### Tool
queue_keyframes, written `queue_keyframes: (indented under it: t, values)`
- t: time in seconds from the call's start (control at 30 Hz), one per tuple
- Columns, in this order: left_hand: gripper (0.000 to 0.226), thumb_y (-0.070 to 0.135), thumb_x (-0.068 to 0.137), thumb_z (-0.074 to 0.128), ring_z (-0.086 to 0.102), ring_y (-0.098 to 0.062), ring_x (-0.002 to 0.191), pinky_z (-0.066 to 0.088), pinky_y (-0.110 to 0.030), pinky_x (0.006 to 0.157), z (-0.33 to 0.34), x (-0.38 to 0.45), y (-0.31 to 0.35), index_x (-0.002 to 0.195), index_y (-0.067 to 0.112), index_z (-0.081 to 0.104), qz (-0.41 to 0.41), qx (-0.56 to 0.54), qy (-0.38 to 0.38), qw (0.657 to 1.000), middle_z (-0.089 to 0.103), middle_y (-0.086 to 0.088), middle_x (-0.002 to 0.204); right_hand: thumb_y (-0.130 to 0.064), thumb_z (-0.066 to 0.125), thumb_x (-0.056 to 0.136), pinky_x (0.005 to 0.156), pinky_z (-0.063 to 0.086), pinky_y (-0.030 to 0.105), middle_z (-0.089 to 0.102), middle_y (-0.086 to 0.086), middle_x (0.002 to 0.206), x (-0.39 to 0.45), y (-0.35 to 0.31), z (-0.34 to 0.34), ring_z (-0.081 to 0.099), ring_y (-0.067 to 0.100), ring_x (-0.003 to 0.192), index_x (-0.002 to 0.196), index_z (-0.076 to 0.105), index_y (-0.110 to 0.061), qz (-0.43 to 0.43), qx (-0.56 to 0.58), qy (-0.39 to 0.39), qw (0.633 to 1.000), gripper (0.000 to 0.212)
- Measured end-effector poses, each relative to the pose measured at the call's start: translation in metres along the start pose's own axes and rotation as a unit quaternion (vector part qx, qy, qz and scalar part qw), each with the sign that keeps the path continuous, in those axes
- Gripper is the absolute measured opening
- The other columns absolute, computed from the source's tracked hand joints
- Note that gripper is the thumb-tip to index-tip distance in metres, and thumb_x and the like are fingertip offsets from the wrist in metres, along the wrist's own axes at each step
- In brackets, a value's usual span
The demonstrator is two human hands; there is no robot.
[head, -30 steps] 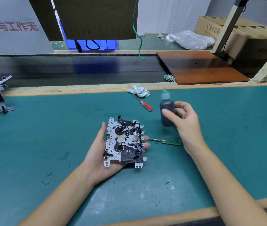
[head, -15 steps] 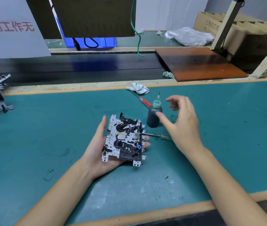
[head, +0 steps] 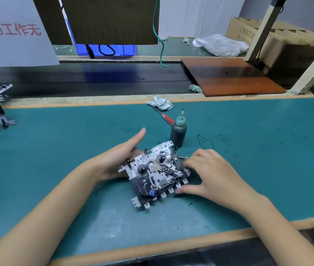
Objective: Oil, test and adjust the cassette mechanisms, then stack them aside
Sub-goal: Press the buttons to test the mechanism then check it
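Metal cassette mechanism [head: 155, 172] between hands: left hand [head: 118, 160] cradles underneath, right hand [head: 208, 173] pinches right edge.

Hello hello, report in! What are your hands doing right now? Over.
Both hands on the cassette mechanism: left hand cradles it, right hand grips its right edge. Oil bottle stands upright just behind. Nothing blocking. Over.

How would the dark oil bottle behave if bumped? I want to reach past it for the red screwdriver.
The oil bottle stands upright, tall on a narrow base, so it would probably tip rather than slide. Round-bodied, it may then roll across the green mat. Its thin needle tip looks easy to bend.
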State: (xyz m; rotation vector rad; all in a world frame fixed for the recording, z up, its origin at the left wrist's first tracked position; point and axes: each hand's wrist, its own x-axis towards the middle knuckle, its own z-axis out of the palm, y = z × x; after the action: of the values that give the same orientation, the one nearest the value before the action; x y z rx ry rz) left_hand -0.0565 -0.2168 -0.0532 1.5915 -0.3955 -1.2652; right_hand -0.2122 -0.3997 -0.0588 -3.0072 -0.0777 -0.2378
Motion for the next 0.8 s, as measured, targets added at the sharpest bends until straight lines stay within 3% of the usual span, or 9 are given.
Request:
queue_keyframes:
  t: [0.07,0.13,0.17,0.2,0.3,0.43,0.57,0.7,0.8]
  values:
    - [0.083,0.084,0.063,0.035,0.063,-0.023,0.061,0.053,-0.030,0.065,-0.002,-0.010,-0.004,0.072,0.008,0.068,0.049,0.118,0.125,0.984,0.069,-0.009,0.067,-0.076,0.052,0.064,0.067,0.023,0.023,0.056,-0.005,0.070,-0.005,-0.003,0.005,0.047,0.017,0.071,0.079,0.065,-0.015,0.033,0.037,0.053,0.997,0.064]
    - [0.093,0.094,0.059,0.019,0.062,-0.025,0.062,0.048,-0.032,0.064,-0.002,-0.026,-0.013,0.070,0.014,0.065,0.101,0.358,0.314,0.873,0.065,-0.004,0.059,-0.080,0.046,0.065,0.065,0.027,0.026,0.047,-0.009,0.065,-0.007,-0.007,0.012,0.040,0.015,0.064,0.069,0.059,-0.017,0.067,0.037,0.082,0.994,0.065]
    - [0.094,0.098,0.056,0.013,0.059,-0.023,0.062,0.045,-0.032,0.061,-0.001,-0.035,-0.021,0.066,0.018,0.061,0.120,0.443,0.356,0.814,0.061,0.000,0.057,-0.081,0.042,0.066,0.065,0.029,0.026,0.047,-0.009,0.065,-0.007,-0.010,0.016,0.040,0.014,0.065,0.067,0.055,-0.018,0.085,0.028,0.076,0.993,0.064]
    - [0.093,0.101,0.052,0.010,0.056,-0.019,0.062,0.043,-0.032,0.060,0.002,-0.043,-0.029,0.066,0.022,0.057,0.125,0.486,0.358,0.787,0.058,0.004,0.058,-0.081,0.038,0.068,0.067,0.031,0.027,0.050,-0.008,0.067,-0.006,-0.013,0.019,0.042,0.015,0.068,0.067,0.053,-0.020,0.101,0.027,0.062,0.993,0.063]
    - [0.083,0.099,0.049,0.011,0.053,-0.015,0.072,0.039,-0.032,0.065,0.009,-0.051,-0.046,0.084,0.033,0.047,0.116,0.575,0.293,0.755,0.048,0.012,0.072,-0.075,0.039,0.074,0.064,0.035,0.028,0.053,-0.004,0.061,-0.004,-0.018,0.023,0.048,0.018,0.064,0.062,0.050,-0.017,0.097,-0.005,0.098,0.990,0.060]
    - [0.061,0.090,0.061,0.029,0.040,-0.014,0.061,0.032,-0.030,0.058,0.017,-0.045,-0.051,0.063,0.030,0.028,0.182,0.565,0.308,0.744,0.038,0.008,0.061,-0.064,0.047,0.076,0.059,0.027,0.027,0.048,-0.005,0.055,-0.007,-0.019,0.025,0.046,0.019,0.054,0.057,0.051,-0.014,0.048,-0.034,0.171,0.984,0.053]
    - [0.056,0.079,0.061,0.048,0.045,-0.017,0.044,0.022,-0.022,0.042,0.028,-0.040,-0.058,0.057,0.034,0.017,0.301,0.526,0.343,0.718,0.019,0.009,0.046,-0.060,0.046,0.078,0.058,0.029,0.029,0.049,-0.005,0.055,-0.009,-0.013,0.026,0.049,0.020,0.056,0.057,0.053,-0.016,0.030,-0.056,0.175,0.982,0.050]
    - [0.057,0.076,0.056,0.049,0.050,-0.020,0.038,0.029,-0.022,0.039,0.035,-0.034,-0.060,0.046,0.021,0.039,0.276,0.501,0.409,0.711,0.044,0.003,0.040,-0.061,0.049,0.076,0.057,0.030,0.028,0.048,-0.006,0.055,-0.008,-0.014,0.029,0.047,0.019,0.056,0.058,0.050,-0.017,0.017,-0.032,0.182,0.983,0.047]
    - [0.058,0.074,0.055,0.051,0.044,-0.023,0.033,0.028,-0.022,0.037,0.034,-0.033,-0.058,0.049,0.022,0.026,0.279,0.489,0.430,0.706,0.040,0.000,0.037,-0.063,0.055,0.070,0.057,0.027,0.023,0.044,-0.006,0.056,-0.009,-0.015,0.031,0.042,0.015,0.056,0.057,0.047,-0.017,0.004,0.004,0.185,0.983,0.048]
